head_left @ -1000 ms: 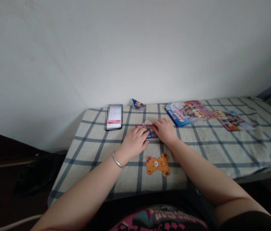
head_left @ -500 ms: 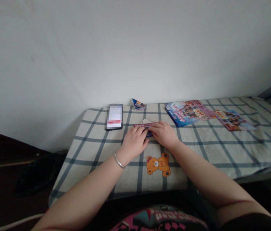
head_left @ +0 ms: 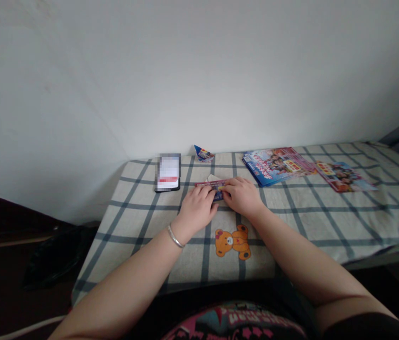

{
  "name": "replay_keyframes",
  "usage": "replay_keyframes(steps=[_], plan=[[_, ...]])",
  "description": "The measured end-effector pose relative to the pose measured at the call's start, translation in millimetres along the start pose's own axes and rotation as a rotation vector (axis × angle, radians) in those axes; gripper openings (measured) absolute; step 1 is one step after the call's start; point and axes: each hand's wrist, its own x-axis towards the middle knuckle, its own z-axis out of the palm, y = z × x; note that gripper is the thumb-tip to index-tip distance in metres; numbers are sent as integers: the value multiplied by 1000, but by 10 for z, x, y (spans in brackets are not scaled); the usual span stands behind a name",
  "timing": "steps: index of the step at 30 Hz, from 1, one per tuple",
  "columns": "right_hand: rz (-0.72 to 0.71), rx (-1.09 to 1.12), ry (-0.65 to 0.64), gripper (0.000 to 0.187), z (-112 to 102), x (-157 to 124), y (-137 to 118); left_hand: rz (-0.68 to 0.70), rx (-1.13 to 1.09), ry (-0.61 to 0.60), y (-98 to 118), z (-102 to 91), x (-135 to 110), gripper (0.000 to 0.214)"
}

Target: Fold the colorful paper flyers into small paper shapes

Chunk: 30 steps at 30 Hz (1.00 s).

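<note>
A small folded paper flyer (head_left: 218,184), purple-red and blue with print, lies on the checked cloth between my hands. My left hand (head_left: 198,206) rests over its left part, fingers bent down on the paper and thumb near its lower edge. On the right end, my right hand (head_left: 243,196) has its fingers drawn together and pinching the paper. A pale corner of paper sticks out behind the flyer. Both palms hide much of it. Beyond, close to the wall, stands a small folded paper shape (head_left: 204,154) in blue with coloured print.
A phone (head_left: 168,172) with a lit screen lies to the left. At the back right are a stack of flyers (head_left: 273,165) and one more flyer (head_left: 346,177). An orange bear print (head_left: 233,242) marks the cloth nearer me. A black bag (head_left: 55,257) is down left.
My right fingers have shifted slightly on the flyer, leaving a little more of its middle showing. The flyer's left end reaches slightly further left. The other things lie as before.
</note>
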Motion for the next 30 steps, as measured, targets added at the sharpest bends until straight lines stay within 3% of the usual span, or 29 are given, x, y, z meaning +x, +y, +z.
replay_keyframes(steps=[13, 30], plan=[[138, -60, -9, 37, -89, -36, 155, 8, -19, 16, -30, 28, -17, 34], [249, -142, 22, 39, -56, -69, 295, 0, -20, 23, -91, 23, -23, 32]])
